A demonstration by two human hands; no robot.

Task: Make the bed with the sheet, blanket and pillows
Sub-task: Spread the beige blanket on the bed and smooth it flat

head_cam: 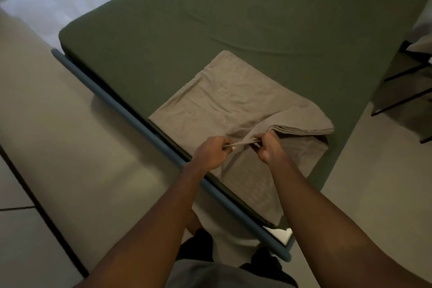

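Both hands, left hand [210,153] and right hand [268,147], pinch the folded tan blanket [224,103] at the green bed's [233,18] near edge.

No writing, label, brand, number or sign can be read anywhere in the head view (the tan folded cloth [233,105] and the green sheet [233,18] under it both show plain, unmarked fabric).

plain olive-green sheet [233,30]; plain taupe blanket [222,100]; blue-grey bed frame [131,112]; pale beige floor [70,147]
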